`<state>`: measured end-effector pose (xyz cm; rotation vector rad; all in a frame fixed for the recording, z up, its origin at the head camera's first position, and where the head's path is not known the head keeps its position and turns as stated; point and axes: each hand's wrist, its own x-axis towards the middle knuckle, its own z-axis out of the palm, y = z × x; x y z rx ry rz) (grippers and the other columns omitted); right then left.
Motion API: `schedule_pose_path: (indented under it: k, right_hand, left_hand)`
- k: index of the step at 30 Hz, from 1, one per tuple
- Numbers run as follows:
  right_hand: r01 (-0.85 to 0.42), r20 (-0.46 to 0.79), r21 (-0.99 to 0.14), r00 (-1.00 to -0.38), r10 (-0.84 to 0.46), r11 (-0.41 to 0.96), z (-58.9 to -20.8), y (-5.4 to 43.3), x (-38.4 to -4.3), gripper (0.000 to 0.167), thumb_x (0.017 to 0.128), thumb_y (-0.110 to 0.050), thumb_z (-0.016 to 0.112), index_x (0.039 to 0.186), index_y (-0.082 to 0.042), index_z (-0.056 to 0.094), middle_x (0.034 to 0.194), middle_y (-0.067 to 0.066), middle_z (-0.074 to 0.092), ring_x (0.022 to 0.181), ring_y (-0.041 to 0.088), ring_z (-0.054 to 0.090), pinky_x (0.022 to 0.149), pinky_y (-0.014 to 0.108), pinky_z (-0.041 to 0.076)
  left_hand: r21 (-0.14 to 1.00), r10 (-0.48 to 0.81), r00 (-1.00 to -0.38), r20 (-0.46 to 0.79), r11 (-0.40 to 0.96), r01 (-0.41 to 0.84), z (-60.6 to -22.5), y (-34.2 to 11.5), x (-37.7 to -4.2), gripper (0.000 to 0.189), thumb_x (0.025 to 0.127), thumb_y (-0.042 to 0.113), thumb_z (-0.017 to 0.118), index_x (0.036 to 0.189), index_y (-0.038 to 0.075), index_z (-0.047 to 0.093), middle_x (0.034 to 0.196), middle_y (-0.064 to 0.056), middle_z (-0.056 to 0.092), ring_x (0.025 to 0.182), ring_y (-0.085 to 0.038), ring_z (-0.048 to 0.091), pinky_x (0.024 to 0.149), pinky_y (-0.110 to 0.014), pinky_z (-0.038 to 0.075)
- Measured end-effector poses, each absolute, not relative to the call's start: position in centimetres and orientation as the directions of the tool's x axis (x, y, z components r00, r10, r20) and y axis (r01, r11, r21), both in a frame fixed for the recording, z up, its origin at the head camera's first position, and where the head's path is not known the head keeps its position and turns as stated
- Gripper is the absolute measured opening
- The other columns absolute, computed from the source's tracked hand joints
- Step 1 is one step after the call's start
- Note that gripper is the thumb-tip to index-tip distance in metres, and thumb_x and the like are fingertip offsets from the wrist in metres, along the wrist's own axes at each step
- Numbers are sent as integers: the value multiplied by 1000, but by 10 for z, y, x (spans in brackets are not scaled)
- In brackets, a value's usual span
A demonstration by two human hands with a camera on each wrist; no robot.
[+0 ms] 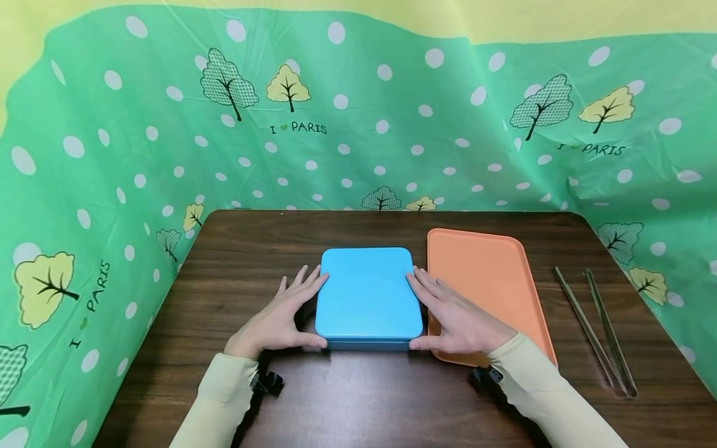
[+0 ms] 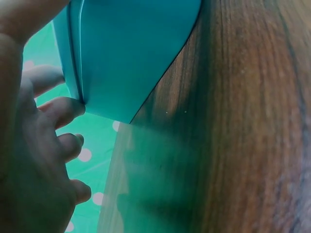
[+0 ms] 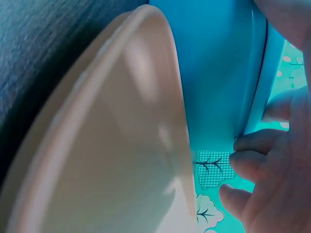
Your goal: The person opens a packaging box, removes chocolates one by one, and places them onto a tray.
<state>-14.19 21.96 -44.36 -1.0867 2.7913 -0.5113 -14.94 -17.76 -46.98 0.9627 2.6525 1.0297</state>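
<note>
Left hand [image 1: 282, 316] splayed along the left side of the blue box [image 1: 368, 302], fingers fairly straight and apart, tips at the lid edge, thumb at the near corner, not curled round anything. Right hand [image 1: 456, 320] mirrors it on the other side, same spread, partly over the orange tray [image 1: 487, 264]. Box sits flat on the dark wooden table [image 1: 257, 246], between both hands, lid [image 1: 366, 274] on. Tray just beside it, right; can't tell if they touch. Metal tongs [image 1: 612, 336] further right, arms apart, unheld.

Step, my read: steadying or squaring the closed box, or setting up a hold. Pressure can't be judged from where I stand. Next move, I'd say: for shifting the box, even inward press from both sides; for opening, fingertips under the lid edge with the base [image 1: 368, 346] kept down. Tray rim is close on the right, could get nudged. Tongs probably wait until the box is open.
</note>
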Motion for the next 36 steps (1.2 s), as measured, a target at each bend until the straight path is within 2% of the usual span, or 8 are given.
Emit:
schedule_pose_path:
  k: [16,22,24,26,29,30,33,36]
  right_hand:
    - [-639,51,-337,-746,-664,692,-438,222,-140,119,90,-74,67,170,-9,7,176,18,6,160,38,18,123,58,30]
    - [-655,84,-316,-740,-667,687,-429,223,-137,121,88,-73,70,170,-8,9,175,20,10,159,41,22,119,60,35]
    - [-657,107,-311,-742,-662,686,-425,223,-137,120,87,-65,77,170,-8,11,174,21,13,158,41,24,118,59,38]
    - [-661,146,-309,-743,-653,684,-422,222,-137,111,90,-46,82,169,-6,14,173,24,17,156,42,30,112,56,45]
    - [-669,236,-290,-743,-626,685,-418,218,-136,94,92,-17,78,167,-3,24,168,29,28,147,44,44,102,55,53]
    - [-672,276,-282,-740,-613,685,-418,217,-136,88,91,-9,74,166,-2,28,165,30,33,142,45,51,93,52,57]
    - [-679,400,-252,-722,-565,689,-417,210,-135,70,95,-4,69,159,2,41,156,33,46,131,46,61,86,52,60]
    - [-687,511,-246,-692,-511,684,-418,203,-135,62,95,-3,70,153,3,50,148,32,55,125,45,65,83,52,62]
  left_hand:
    - [619,598,-795,103,587,522,-462,-177,-151,122,77,68,84,171,30,16,177,1,9,163,-35,-1,124,-70,-2]
    - [621,600,-788,140,567,542,-453,-177,-150,120,78,68,84,170,30,18,176,1,12,163,-34,-1,123,-73,-1]
    - [625,599,-785,160,554,550,-449,-177,-150,118,78,68,83,170,30,20,176,2,14,164,-32,-1,122,-74,0]
    - [626,597,-782,178,544,558,-445,-177,-149,115,79,67,83,170,30,22,176,2,16,164,-28,0,122,-74,1]
    - [627,596,-777,201,531,570,-441,-176,-149,113,81,63,84,169,29,24,175,2,19,164,-26,1,122,-74,1]
    - [631,596,-776,206,525,571,-439,-175,-148,112,81,59,85,169,29,24,175,2,19,164,-25,2,122,-73,1]
    - [634,597,-773,216,516,576,-436,-173,-147,110,82,52,87,169,28,25,175,2,21,164,-26,3,122,-73,1]
    - [651,597,-771,223,497,573,-434,-172,-147,104,85,51,84,169,28,27,174,2,23,164,-27,5,122,-74,0]
